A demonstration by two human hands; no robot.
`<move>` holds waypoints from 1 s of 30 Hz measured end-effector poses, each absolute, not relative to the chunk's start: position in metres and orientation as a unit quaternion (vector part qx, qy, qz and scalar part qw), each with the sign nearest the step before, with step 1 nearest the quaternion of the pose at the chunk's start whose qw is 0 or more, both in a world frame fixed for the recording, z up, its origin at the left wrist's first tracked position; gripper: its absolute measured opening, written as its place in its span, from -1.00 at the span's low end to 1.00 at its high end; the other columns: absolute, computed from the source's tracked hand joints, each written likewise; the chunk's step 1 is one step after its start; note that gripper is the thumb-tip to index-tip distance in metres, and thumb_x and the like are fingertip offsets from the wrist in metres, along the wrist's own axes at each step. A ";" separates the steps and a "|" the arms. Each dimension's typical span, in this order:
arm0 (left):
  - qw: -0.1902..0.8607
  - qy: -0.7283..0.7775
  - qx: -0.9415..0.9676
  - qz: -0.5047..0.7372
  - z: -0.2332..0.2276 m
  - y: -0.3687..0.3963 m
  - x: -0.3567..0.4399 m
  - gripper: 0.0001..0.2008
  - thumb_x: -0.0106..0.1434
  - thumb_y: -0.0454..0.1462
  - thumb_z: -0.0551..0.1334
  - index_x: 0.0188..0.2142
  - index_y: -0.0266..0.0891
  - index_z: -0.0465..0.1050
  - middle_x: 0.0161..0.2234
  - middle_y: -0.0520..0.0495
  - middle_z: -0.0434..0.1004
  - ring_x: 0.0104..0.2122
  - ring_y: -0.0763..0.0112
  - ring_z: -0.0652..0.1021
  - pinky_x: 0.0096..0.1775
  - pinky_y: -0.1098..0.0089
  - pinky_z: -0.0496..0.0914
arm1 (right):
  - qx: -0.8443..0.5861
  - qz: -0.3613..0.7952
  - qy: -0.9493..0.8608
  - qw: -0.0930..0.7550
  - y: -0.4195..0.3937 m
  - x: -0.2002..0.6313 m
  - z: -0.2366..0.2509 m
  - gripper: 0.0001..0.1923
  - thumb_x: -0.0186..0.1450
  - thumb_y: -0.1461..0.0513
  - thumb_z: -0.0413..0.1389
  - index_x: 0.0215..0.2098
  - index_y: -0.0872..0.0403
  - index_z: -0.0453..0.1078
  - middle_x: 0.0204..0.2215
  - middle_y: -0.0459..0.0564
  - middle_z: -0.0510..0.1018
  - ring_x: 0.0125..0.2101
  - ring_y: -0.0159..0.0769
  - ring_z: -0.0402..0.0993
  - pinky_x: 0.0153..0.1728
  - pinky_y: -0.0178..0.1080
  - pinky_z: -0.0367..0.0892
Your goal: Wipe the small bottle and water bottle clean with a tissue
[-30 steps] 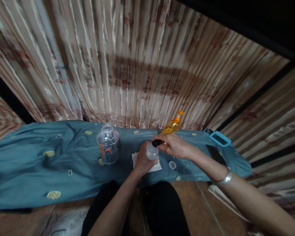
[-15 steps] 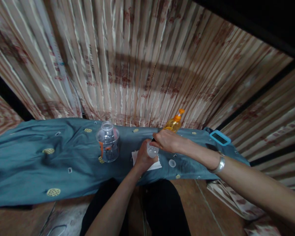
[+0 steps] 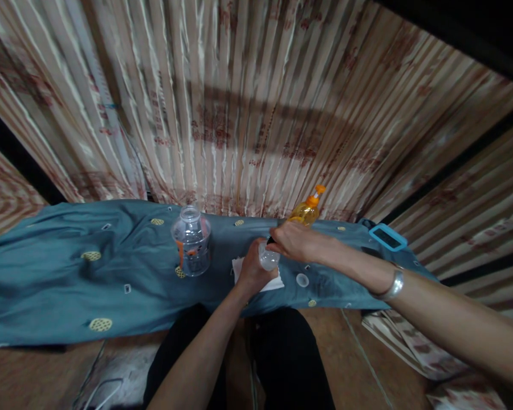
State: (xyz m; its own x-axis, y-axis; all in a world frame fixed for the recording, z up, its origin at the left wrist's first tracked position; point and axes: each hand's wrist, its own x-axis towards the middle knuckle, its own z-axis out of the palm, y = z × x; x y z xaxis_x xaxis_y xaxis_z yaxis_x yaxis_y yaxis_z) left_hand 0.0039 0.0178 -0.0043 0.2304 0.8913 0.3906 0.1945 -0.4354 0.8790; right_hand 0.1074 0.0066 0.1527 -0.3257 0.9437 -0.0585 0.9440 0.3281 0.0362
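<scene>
head view: left hand (image 3: 251, 272) wraps closed around a small clear bottle (image 3: 268, 259), holding it upright just above a white paper square (image 3: 239, 266) on the teal cloth (image 3: 68, 273). right hand (image 3: 297, 242) sits on top of the bottle's mouth, fingers pinched shut on a small dark cap or nozzle (image 3: 271, 240), mostly hidden, so cannot tell exactly what it is. silver bangle (image 3: 392, 286) on the right wrist.

risks, as judgement: the bottle is small and smooth plastic, could slip or twist in the left grip if the right hand turns hard. if the dark piece goes on crooked it may not seat. any liquid inside could spill onto paper and cloth if tilted. the cloth is loose and wrinkled, so a tug from a forearm could shift things; the larger clear jar (image 3: 191, 242) stands near the left hand and could get knocked.

materials and shapes: jar is transparent, rounded, wide shoulders, narrow neck, orange marks on it. pump bottle (image 3: 306, 209) behind the right hand, amber body, orange pump head, just beside the fingers. small clear ring or lid (image 3: 302, 279) lies flat on the cloth. blue-framed flat rectangle (image 3: 387, 237) at the right end of the cloth. cloth is soft, teal, yellow oval patches. curtain (image 3: 239, 102) behind is shiny, pleated, beige with red print.
</scene>
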 end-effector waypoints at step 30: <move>0.376 0.365 0.688 0.503 -0.008 0.020 0.003 -0.42 -0.16 -0.38 0.30 -0.09 -0.19 0.23 -0.14 -0.09 0.45 -0.10 0.17 0.51 -0.04 0.20 0.39 | 0.540 0.031 0.820 0.186 0.010 0.102 0.168 -0.62 0.34 0.05 0.09 -0.09 0.20 0.43 -0.30 0.19 0.59 -0.20 -0.09 0.55 -0.32 -0.29 0.28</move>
State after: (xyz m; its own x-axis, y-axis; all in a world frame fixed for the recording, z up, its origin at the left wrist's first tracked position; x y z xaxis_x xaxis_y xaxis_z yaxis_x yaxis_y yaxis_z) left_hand 0.0033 0.0195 -0.0082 0.2276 0.8794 0.4181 0.1236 -0.4519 0.8834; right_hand 0.1018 0.0104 0.1684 -0.3481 0.8974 -0.2711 0.8743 0.4151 0.2514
